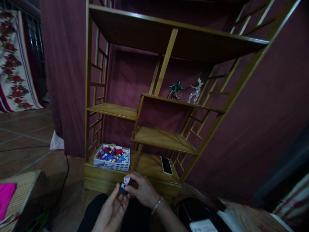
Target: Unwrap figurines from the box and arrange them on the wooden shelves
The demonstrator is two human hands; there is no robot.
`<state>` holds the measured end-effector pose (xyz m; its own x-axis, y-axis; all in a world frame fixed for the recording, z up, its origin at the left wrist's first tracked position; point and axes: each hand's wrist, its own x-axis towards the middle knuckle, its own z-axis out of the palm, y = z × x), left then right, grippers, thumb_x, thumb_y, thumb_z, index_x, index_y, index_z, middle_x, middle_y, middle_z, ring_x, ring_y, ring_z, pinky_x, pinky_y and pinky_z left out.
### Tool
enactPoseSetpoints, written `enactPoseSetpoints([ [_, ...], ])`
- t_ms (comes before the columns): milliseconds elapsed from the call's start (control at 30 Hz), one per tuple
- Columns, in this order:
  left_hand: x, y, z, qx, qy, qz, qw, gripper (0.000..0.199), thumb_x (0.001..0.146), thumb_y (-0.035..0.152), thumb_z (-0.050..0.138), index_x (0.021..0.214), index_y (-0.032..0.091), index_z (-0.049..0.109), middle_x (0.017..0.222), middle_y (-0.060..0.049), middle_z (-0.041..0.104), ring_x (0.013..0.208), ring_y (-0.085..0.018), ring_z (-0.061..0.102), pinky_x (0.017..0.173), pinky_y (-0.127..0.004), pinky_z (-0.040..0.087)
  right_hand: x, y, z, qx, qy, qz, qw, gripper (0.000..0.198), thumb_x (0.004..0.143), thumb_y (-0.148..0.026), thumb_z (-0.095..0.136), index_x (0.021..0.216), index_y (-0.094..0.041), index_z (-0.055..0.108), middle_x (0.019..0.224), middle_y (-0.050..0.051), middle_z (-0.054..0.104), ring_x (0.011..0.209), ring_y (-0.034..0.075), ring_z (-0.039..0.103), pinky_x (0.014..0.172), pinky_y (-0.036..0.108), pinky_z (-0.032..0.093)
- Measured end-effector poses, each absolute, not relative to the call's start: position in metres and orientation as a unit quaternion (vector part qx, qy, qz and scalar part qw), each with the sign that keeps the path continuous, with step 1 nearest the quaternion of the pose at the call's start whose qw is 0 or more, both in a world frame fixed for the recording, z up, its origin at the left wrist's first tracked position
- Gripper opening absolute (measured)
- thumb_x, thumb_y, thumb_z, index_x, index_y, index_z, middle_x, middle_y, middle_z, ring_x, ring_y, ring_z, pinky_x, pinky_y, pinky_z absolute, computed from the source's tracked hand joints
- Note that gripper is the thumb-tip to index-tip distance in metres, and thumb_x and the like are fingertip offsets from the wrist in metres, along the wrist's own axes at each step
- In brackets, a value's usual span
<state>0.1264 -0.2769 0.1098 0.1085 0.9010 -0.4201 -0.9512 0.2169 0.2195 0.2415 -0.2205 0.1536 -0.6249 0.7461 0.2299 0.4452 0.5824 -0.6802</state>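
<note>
A small figurine (126, 182) with a white head and a dark round base is held between both my hands in front of the wooden shelf. My left hand (113, 206) grips the dark base with thumb and fingers from below. From the right, my right hand (142, 190) pinches the figurine near its head and body; a bracelet circles that wrist. Just beyond the hands, a printed cardboard box (111, 165) full of small coloured figurines stands on the bottom shelf at the left.
The wooden display shelf (164, 138) fills the middle. A green figure (177, 88) and a clear figure (195, 91) stand on an upper ledge. A phone (166, 165) lies at the bottom right. A woven mat (21, 190) is at left, a black bag (195, 209) at right.
</note>
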Motion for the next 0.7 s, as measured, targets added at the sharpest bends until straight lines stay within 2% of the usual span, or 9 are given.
enactPoseSetpoints([
  [200, 0.125, -0.274, 0.106, -0.027, 0.257, 0.624, 0.738, 0.012, 0.084, 0.012, 0.045, 0.08, 0.01, 0.056, 0.067, -0.006, 0.061, 0.054, -0.01, 0.058, 0.049, -0.019, 0.048, 0.242, -0.223, 0.157, -0.351, -0.855, 0.283, 0.256, 0.017, 0.071, -0.018, 0.059, 0.087, -0.021, 0.061, 0.084, -0.001, 0.061, 0.079, 0.012, 0.055, 0.071, 0.021, 0.04],
  [467, 0.128, -0.274, 0.094, -0.004, 0.252, 0.616, 0.747, 0.011, 0.082, 0.016, 0.05, 0.084, 0.009, 0.058, 0.071, -0.006, 0.061, 0.056, -0.009, 0.057, 0.049, -0.018, 0.047, 0.251, -0.226, 0.146, -0.371, -0.839, 0.303, 0.26, 0.031, 0.075, -0.022, 0.056, 0.106, -0.025, 0.055, 0.09, -0.001, 0.062, 0.082, 0.013, 0.057, 0.075, 0.024, 0.043],
  [700, 0.122, -0.276, 0.095, 0.017, 0.236, 0.609, 0.757, 0.017, 0.083, 0.023, 0.05, 0.086, 0.008, 0.059, 0.073, -0.007, 0.061, 0.059, -0.009, 0.056, 0.049, -0.017, 0.046, 0.251, -0.224, 0.149, -0.326, -0.851, 0.298, 0.283, 0.027, 0.078, -0.024, 0.054, 0.104, -0.023, 0.055, 0.094, 0.001, 0.06, 0.084, 0.012, 0.056, 0.076, 0.024, 0.043],
])
